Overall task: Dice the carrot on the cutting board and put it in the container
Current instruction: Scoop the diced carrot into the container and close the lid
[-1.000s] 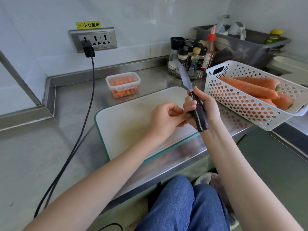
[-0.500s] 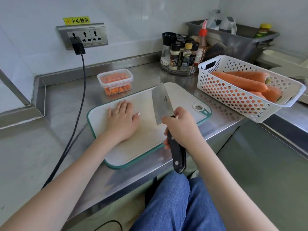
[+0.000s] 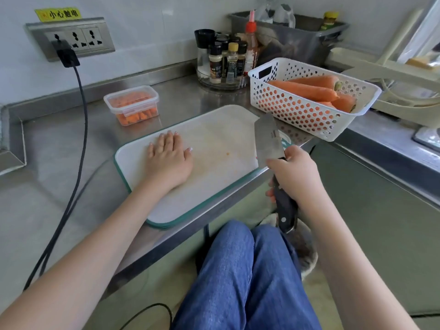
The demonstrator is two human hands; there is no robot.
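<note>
A white rectangular cutting board with a green rim (image 3: 214, 139) lies under the left hand (image 3: 170, 158), which rests flat on it, fingers straight and together. Beyond that hand's fingertips sits a clear lidded plastic container (image 3: 131, 104) of diced carrot. The right hand (image 3: 295, 173) grips the black handle of a broad steel cleaver (image 3: 267, 141), its blade over the board's right end. Whole orange carrots (image 3: 302, 90) lie in a white perforated basket (image 3: 309, 115) beyond the right hand.

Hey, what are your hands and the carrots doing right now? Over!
Left hand flat on cutting board. Right hand grips cleaver. Diced carrot in lidded container. Board bare, nothing blocking.
</note>
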